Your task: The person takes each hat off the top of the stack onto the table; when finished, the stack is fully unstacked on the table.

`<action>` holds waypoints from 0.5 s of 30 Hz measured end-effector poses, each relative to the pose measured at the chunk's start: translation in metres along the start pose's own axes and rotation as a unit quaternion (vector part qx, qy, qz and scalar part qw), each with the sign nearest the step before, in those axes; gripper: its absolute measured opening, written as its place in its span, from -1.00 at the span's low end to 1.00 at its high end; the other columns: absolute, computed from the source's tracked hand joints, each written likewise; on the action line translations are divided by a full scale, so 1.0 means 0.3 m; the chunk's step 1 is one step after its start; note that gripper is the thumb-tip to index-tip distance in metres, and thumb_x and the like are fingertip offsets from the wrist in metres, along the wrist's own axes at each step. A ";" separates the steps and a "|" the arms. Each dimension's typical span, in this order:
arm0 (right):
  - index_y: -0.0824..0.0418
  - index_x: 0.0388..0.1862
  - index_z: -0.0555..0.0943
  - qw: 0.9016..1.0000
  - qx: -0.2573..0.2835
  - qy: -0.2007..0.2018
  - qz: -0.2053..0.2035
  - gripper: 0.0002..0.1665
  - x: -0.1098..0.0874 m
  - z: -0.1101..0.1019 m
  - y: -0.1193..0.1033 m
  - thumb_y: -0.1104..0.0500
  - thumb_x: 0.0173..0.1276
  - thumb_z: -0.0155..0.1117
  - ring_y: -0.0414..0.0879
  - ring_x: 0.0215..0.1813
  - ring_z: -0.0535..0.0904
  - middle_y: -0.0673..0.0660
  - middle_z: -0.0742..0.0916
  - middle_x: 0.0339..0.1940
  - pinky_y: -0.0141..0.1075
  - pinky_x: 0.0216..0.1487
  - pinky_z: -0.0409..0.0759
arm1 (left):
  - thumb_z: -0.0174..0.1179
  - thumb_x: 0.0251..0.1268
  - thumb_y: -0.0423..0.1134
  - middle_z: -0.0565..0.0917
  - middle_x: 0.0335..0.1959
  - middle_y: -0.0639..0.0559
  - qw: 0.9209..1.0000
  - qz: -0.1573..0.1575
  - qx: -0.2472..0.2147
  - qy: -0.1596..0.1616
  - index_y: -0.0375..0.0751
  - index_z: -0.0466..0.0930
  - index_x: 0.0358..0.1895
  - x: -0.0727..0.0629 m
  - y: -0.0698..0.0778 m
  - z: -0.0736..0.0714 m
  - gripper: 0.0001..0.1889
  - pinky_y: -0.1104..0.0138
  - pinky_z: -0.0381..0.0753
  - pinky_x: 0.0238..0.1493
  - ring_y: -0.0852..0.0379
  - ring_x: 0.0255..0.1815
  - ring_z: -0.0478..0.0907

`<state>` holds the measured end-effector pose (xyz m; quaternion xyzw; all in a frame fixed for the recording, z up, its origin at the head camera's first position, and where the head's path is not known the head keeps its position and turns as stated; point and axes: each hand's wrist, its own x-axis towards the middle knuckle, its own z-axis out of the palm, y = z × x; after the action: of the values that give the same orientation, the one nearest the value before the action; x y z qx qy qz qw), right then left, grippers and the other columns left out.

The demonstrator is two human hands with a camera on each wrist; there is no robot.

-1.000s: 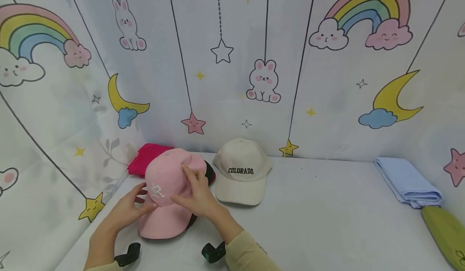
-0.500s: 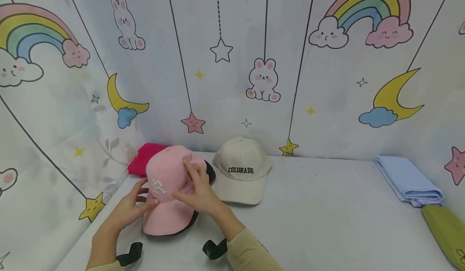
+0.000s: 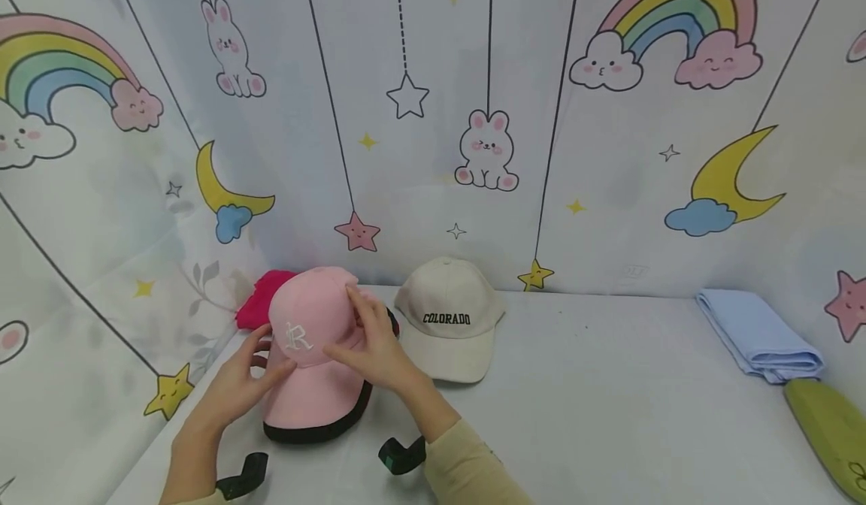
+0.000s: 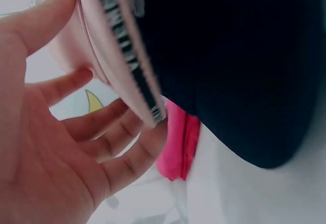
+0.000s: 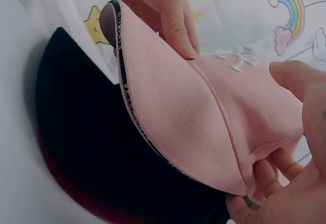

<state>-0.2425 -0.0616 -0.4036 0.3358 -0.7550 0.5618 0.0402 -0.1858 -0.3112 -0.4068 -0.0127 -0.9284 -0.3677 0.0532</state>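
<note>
Both hands hold a pink baseball cap (image 3: 313, 309) with a white embroidered letter, its brim toward the person. My left hand (image 3: 237, 381) grips its left side, thumb at the brim seam and fingers behind. The right hand (image 3: 379, 347) grips the other side, thumb on the front panel and fingers at the lower edge. Under the pink cap is a dark cap (image 5: 86, 132) with a red edge; its brim shows past the pink brim in the head view. Lettered trim runs along the pink brim's edge (image 4: 122, 40) in the left wrist view.
A beige cap (image 3: 446, 358) lettered COLORADO sits just right of the hands. Behind the pink cap lies a bright pink cloth (image 3: 260, 298). Folded light blue cloth (image 3: 758, 332) and a green item (image 3: 822, 426) lie far right. A printed curtain (image 3: 419, 174) rises behind the table.
Both hands have shifted the pink cap slightly up and away, tilting its crown upright. More of the dark brim now shows beneath it.
</note>
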 end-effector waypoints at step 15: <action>0.13 0.64 0.10 0.996 0.063 -0.010 -0.061 0.01 0.110 -0.121 -0.015 0.18 0.32 0.42 0.03 -0.20 0.51 0.14 0.55 -0.06 -0.30 -0.24 0.54 | 0.32 0.31 0.09 0.48 0.19 -0.36 0.996 0.038 0.003 0.076 -0.28 0.19 0.50 0.045 0.123 -0.032 -0.15 0.04 0.74 -0.27 -0.25 0.02 0.50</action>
<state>-0.2770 -0.0457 -0.3724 0.3887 -0.6966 0.6013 0.0458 -0.1960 -0.2911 -0.3733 -0.0203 -0.9214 -0.3629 0.1378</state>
